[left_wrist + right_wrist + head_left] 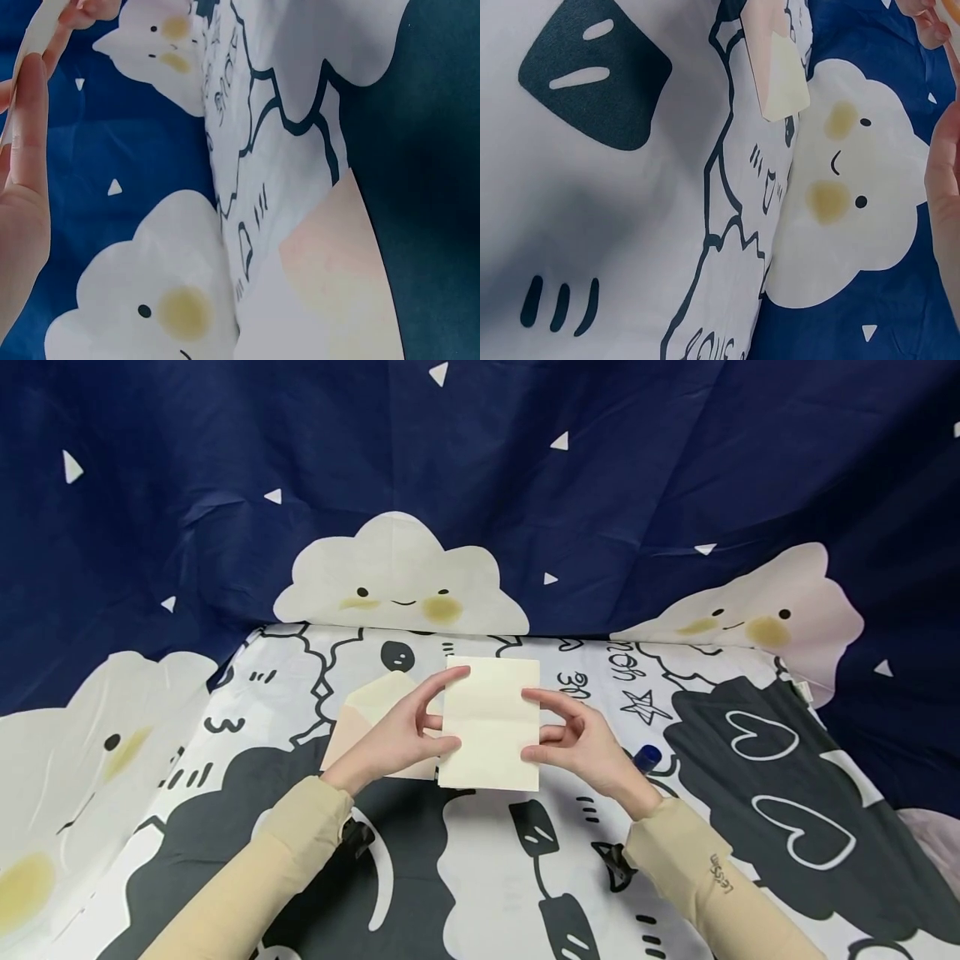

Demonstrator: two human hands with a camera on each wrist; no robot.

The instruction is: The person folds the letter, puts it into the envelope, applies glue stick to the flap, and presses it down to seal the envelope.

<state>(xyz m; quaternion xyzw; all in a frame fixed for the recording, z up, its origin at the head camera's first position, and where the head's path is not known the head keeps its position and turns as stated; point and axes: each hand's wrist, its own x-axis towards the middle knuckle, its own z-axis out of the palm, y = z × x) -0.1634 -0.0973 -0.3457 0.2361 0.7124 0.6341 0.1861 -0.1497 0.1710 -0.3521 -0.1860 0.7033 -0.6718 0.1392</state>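
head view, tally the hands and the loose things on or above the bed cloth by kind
Hands: 2 (left hand, right hand)
Cream paper, held as one piece, layers unclear: 1
Envelope: 1
Blue cylinder, partly hidden: 1
Total: 5

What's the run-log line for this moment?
left hand: holds cream paper, left edge | right hand: holds same, right edge | envelope: on printed cloth, flap open
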